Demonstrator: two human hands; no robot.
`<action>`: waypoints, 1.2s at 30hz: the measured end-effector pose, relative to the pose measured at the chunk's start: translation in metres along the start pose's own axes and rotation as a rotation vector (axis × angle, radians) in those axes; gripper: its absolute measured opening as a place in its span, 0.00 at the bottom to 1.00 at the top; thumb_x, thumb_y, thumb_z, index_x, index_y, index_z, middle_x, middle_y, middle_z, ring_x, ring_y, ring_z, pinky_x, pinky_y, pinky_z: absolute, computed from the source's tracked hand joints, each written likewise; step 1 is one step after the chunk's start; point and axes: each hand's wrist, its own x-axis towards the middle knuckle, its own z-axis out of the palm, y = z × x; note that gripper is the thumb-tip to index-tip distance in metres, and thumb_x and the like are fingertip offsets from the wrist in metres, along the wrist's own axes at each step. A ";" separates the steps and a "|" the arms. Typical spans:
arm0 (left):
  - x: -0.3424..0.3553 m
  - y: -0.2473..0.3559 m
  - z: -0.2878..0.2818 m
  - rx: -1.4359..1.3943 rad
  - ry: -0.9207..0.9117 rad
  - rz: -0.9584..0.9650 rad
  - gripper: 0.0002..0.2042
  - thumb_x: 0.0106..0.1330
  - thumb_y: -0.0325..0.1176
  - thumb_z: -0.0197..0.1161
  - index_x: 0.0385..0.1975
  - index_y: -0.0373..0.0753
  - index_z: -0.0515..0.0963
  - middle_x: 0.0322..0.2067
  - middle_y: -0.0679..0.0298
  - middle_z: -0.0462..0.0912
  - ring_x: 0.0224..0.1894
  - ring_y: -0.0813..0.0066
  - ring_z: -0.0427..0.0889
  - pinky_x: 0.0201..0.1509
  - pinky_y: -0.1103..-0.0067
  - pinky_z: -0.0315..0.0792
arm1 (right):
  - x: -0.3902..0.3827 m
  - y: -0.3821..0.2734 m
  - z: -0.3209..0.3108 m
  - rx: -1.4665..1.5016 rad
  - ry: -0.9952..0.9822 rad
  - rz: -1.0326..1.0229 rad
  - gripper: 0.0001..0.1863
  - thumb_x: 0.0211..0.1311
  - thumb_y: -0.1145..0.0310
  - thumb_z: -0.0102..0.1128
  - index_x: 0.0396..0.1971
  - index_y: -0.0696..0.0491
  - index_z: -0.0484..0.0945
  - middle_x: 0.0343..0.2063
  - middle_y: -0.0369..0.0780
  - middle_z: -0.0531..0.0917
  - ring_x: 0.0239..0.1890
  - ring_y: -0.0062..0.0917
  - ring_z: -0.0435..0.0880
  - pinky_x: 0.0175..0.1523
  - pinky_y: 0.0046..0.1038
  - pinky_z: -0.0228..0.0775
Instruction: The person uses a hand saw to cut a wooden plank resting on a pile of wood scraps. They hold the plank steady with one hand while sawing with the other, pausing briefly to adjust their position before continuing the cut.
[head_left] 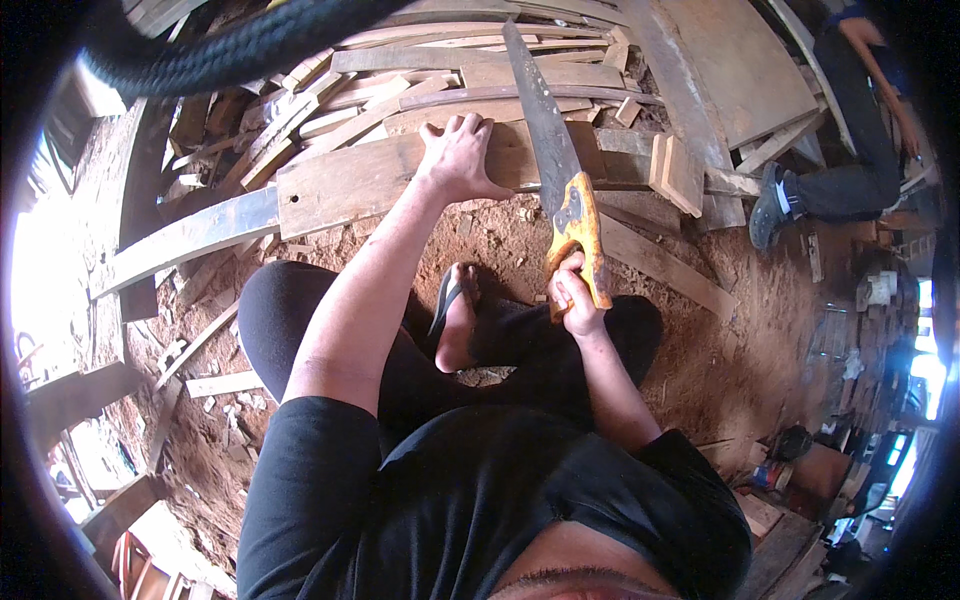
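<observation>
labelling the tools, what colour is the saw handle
The saw handle is yellow with darker worn patches, best seen in the head view.

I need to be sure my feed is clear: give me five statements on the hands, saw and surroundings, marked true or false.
1. The right hand holds the saw by its yellow handle. True.
2. The left hand also grips the saw. False: it rests on a brown plank.
3. The saw's tip points toward the person. False: it points away.
4. Another person's dark shoe shows at the right. True.
5. The person's sleeves are black. True.
</observation>
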 end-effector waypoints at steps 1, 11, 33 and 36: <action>0.000 -0.001 0.001 0.013 0.001 -0.002 0.61 0.38 0.69 0.78 0.71 0.35 0.67 0.64 0.57 0.72 0.69 0.59 0.69 0.68 0.37 0.59 | 0.006 -0.004 0.000 0.016 0.019 0.012 0.05 0.73 0.71 0.56 0.35 0.53 0.71 0.22 0.32 0.70 0.17 0.13 0.66 0.22 0.18 0.59; -0.003 0.001 -0.001 -0.010 0.010 -0.009 0.62 0.37 0.70 0.79 0.72 0.36 0.67 0.66 0.56 0.71 0.71 0.59 0.68 0.68 0.37 0.59 | 0.041 -0.003 0.009 -0.080 0.019 -0.035 0.06 0.72 0.71 0.58 0.32 0.52 0.73 0.19 0.31 0.72 0.17 0.12 0.67 0.22 0.20 0.59; 0.001 -0.002 -0.005 -0.007 -0.030 -0.019 0.65 0.37 0.69 0.80 0.75 0.35 0.62 0.69 0.55 0.69 0.73 0.58 0.66 0.70 0.38 0.57 | -0.027 -0.014 0.005 0.003 0.068 -0.092 0.06 0.77 0.69 0.59 0.38 0.55 0.74 0.22 0.33 0.70 0.20 0.16 0.68 0.26 0.22 0.63; 0.002 0.000 -0.002 0.014 0.008 -0.020 0.65 0.35 0.71 0.78 0.74 0.34 0.63 0.67 0.55 0.71 0.72 0.59 0.67 0.70 0.39 0.57 | -0.024 -0.010 0.002 -0.044 0.077 -0.091 0.06 0.77 0.69 0.60 0.39 0.55 0.74 0.22 0.33 0.71 0.20 0.16 0.68 0.26 0.22 0.64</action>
